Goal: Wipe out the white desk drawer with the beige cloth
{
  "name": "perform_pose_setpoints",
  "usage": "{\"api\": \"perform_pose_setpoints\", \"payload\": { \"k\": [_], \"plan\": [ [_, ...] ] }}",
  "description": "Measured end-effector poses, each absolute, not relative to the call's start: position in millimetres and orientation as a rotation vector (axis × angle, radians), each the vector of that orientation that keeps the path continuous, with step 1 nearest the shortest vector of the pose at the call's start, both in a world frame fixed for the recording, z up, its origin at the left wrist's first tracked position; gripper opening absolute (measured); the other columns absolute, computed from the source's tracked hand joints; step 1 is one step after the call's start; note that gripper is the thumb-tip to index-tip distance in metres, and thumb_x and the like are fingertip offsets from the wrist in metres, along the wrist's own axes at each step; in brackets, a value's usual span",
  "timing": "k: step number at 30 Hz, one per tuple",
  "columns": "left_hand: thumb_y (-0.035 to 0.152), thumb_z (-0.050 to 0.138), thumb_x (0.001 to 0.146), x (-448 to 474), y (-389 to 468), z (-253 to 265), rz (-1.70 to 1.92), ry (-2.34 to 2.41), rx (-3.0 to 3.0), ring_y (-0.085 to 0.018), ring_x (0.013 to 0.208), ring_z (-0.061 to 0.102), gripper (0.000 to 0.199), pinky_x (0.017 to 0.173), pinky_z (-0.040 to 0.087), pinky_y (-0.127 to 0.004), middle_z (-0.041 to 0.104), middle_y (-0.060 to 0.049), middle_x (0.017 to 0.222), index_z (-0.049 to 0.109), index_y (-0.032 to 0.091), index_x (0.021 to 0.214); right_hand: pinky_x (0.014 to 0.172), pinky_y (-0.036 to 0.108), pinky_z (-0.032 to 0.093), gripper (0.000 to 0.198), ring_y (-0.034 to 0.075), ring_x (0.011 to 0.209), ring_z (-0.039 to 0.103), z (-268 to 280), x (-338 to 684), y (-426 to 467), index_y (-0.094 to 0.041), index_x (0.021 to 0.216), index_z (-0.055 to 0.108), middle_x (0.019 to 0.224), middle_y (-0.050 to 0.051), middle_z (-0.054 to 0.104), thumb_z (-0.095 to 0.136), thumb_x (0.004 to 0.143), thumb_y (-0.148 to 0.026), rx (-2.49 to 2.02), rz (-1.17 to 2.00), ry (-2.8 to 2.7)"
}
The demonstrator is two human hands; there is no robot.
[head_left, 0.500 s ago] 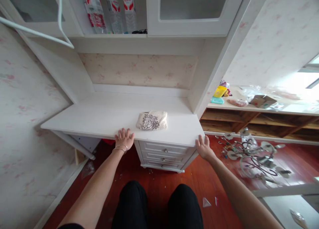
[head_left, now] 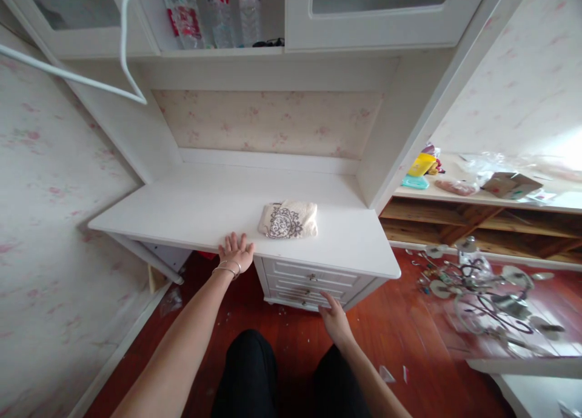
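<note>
My left hand (head_left: 236, 257) rests flat on the front edge of the white desk (head_left: 204, 199), fingers spread and holding nothing. Bangles circle that wrist. Right of its fingertips lies a folded cream cloth (head_left: 291, 219) with a dark brown floral print. My right hand (head_left: 335, 318) hangs in front of the white drawer unit (head_left: 286, 269) under the desk, close to the lower drawers. Its fingers are partly stretched out with nothing in them; whether they touch the drawer front I cannot tell. A small metal knob (head_left: 313, 277) shows on the top drawer, which is closed.
Plastic bottles (head_left: 249, 17) stand on the open shelf above. A white bent rod (head_left: 125, 42) juts in at upper left. On the red wooden floor (head_left: 400, 333) to the right lies a dismantled chandelier (head_left: 504, 303). Behind it, a low wooden shelf (head_left: 436, 215) carries a cardboard box (head_left: 511, 185).
My right hand has left the desk's right corner and moved left and down to the drawer fronts. My left hand stays on the desk edge. The view has shifted slightly.
</note>
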State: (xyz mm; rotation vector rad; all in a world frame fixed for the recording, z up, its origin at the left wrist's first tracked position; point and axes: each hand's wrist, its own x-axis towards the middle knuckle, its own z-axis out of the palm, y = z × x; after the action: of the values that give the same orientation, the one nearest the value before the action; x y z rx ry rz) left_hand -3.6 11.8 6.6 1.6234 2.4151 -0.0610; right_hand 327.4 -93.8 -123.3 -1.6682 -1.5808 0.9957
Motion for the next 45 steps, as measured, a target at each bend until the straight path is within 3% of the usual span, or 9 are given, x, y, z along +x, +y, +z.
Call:
{"api": "perform_pose_setpoints", "payload": {
  "k": [4,10,18,24,33,41,45],
  "plan": [
    [0.064,0.009,0.087,-4.1,11.5,7.6,-0.063,2.394,1.608,-0.033,0.143,-0.005,0.076,0.113,0.002,-0.058,-0.003,-0.008,0.158,0.013,0.024,0.151,0.089,0.026,0.046,0.048,0.016,0.098,0.063,-80.6,304.6,-43.6,-0.027,0.132,0.048,0.134,0.008,0.051,0.042,0.085,-0.027,-1.754,1.014,-1.926],
    [0.065,0.008,0.086,-4.1,10.0,9.7,-0.057,2.377,1.599,-0.032,0.143,-0.007,0.077,0.113,-0.001,-0.057,-0.004,-0.009,0.158,0.013,0.024,0.151,0.091,0.033,0.043,0.041,0.022,0.106,0.061,-68.6,293.3,-22.4,-0.023,0.126,0.055,0.126,0.011,0.058,0.037,0.090,-0.029,-1.920,0.940,-2.078],
    [0.064,0.013,0.087,-6.3,9.9,10.1,-0.011,2.374,1.636,-0.035,0.143,-0.002,0.076,0.112,0.004,-0.062,0.002,-0.011,0.158,0.018,0.022,0.150,0.088,0.029,0.042,0.040,0.020,0.108,0.060,-56.5,292.6,-29.8,-0.029,0.120,0.060,0.122,0.004,0.064,0.029,0.095,-0.037,-1.993,0.864,-2.116],
    [0.064,0.014,0.087,-6.5,11.9,8.3,-0.033,2.383,1.614,-0.034,0.144,-0.003,0.075,0.112,0.005,-0.060,0.001,-0.008,0.159,0.016,0.024,0.150,0.081,0.029,0.042,0.042,0.022,0.101,0.064,-49.7,292.6,-28.8,-0.028,0.112,0.067,0.113,0.006,0.069,0.029,0.095,-0.038,-2.015,0.854,-2.141],
    [0.064,0.012,0.087,-4.9,9.0,14.8,-0.048,2.364,1.605,-0.034,0.143,-0.006,0.076,0.112,0.001,-0.060,-0.004,-0.010,0.158,0.013,0.023,0.151,0.074,0.026,0.042,0.041,0.021,0.089,0.067,-49.0,305.2,-117.9,-0.027,0.089,0.074,0.091,0.004,0.074,0.035,0.094,-0.039,-1.884,0.973,-2.147],
    [0.064,0.013,0.087,-5.3,10.5,8.3,-0.028,2.381,1.625,-0.035,0.143,-0.004,0.076,0.112,0.003,-0.061,-0.002,-0.010,0.158,0.016,0.023,0.151,0.094,0.032,0.043,0.039,0.024,0.107,0.062,-38.0,321.7,-209.2,-0.028,0.115,0.067,0.112,0.003,0.070,0.041,0.090,-0.042,-1.697,1.313,-2.121],
    [0.062,0.015,0.087,-5.3,12.0,6.6,-0.038,2.401,1.635,-0.035,0.143,-0.002,0.074,0.111,0.007,-0.063,0.003,-0.009,0.158,0.018,0.024,0.150,0.098,0.032,0.041,0.039,0.024,0.113,0.059,-30.4,323.0,-241.5,-0.028,0.117,0.067,0.119,0.004,0.067,0.042,0.090,-0.041,-1.629,1.406,-2.123]
  ]
}}
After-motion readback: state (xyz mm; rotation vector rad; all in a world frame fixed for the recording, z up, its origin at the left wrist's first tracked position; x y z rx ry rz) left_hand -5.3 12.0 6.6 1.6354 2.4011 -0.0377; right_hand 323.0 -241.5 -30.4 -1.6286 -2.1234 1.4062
